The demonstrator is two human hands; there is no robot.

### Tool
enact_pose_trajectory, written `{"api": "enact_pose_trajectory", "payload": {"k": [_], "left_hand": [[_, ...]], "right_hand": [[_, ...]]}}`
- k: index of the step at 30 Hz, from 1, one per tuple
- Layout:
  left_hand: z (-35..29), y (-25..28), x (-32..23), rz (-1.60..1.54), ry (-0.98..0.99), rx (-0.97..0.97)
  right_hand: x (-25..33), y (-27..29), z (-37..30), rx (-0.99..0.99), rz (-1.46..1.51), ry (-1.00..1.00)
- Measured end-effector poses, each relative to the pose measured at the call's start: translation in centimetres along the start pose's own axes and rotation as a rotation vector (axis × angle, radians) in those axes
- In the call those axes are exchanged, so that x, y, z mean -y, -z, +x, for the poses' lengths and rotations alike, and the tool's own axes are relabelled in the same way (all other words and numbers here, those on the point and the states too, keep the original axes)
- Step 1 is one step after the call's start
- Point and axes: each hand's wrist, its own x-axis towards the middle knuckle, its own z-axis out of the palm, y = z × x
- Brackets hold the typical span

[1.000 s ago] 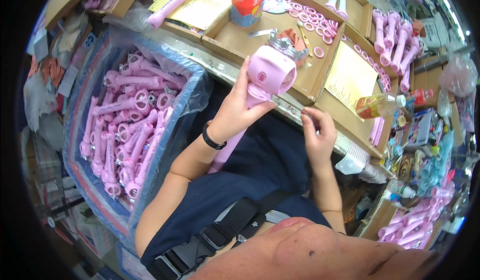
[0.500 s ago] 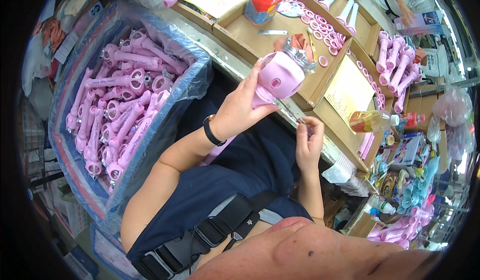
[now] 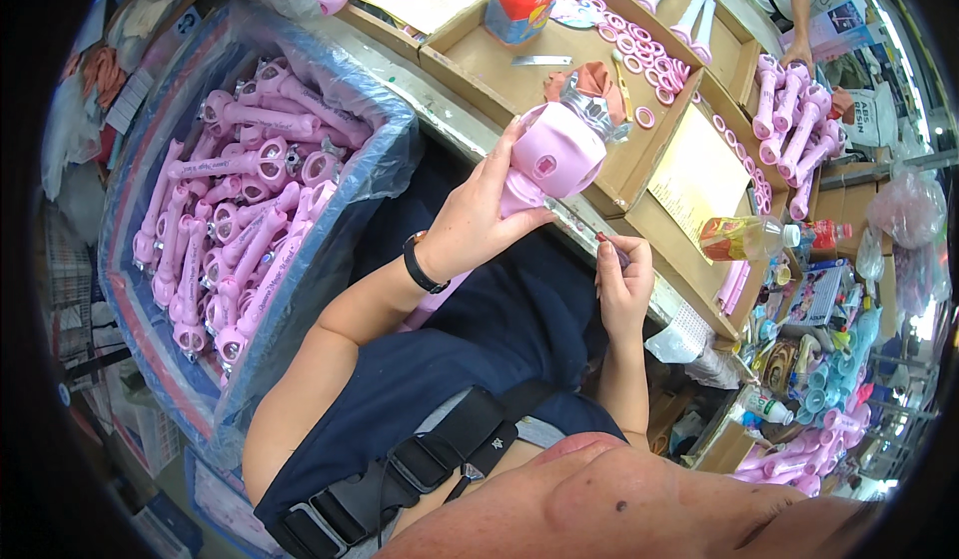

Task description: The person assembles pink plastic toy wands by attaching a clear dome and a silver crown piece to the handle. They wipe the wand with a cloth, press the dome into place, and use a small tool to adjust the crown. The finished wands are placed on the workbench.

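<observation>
Workshop bench point(image 3: 420, 89) runs slantwise ahead of you, cardboard tray point(image 3: 484, 59) on top, with pink rings point(image 3: 649, 64) and a red cup point(image 3: 524, 0) inside. Your left hand point(image 3: 484, 204) is closed around the neck of a pink wand point(image 3: 559, 149), thumb and fingers on opposite sides, just under its head; the wand is held up near the tray's front edge, silver collar beyond the head, handle passing down behind your left forearm. Your right hand point(image 3: 624, 274) pinches a small tool point(image 3: 601, 238) between thumb and fingers; the tip is too fine to place exactly. Edges: bench and tray front lie close past both hands; the blue bin point(image 3: 390, 149), full of finished-looking wands point(image 3: 240, 169), stands left of your left forearm. Open room: a narrow gap between your right fingertips and the wand's head, wider space over your lap. Against half a second ago: left grip and wand practically unchanged; the tool shows more plainly at your right fingertips; a co-worker's hand point(image 3: 797, 51) has come down to the upright wands point(image 3: 794, 119) at upper right.
</observation>
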Motion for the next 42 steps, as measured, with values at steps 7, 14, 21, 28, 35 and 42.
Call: {"api": "enact_pose_trajectory", "payload": {"k": [7, 14, 21, 28, 35, 42], "left_hand": [[0.6, 0.4, 0.8, -0.428, 0.149, 0.07], [1.3, 1.8, 1.6, -0.938, 0.41, 0.222], [1.0, 1.3, 0.6, -0.828, 0.407, 0.19], [0.4, 0.5, 0.8, -0.475, 0.205, 0.109], [-0.5, 0.2, 0.8, -0.08, 0.025, -0.011], [-0.4, 0.4, 0.8, -0.012, -0.105, -0.04]], "right_hand": [[2.6, -0.7, -1.1, -0.092, -0.269, 0.351], [4.9, -1.3, -0.9, -0.147, -0.505, 0.658], [5.2, -1.7, -0.5, -0.157, -0.587, 0.705], [4.1, -1.2, 0.1, -0.194, -0.325, 0.312], [2.7, -0.7, 0.4, -0.04, -0.307, -0.138], [1.6, -0.7, 0.0, -0.02, -0.095, 0.049]]}}
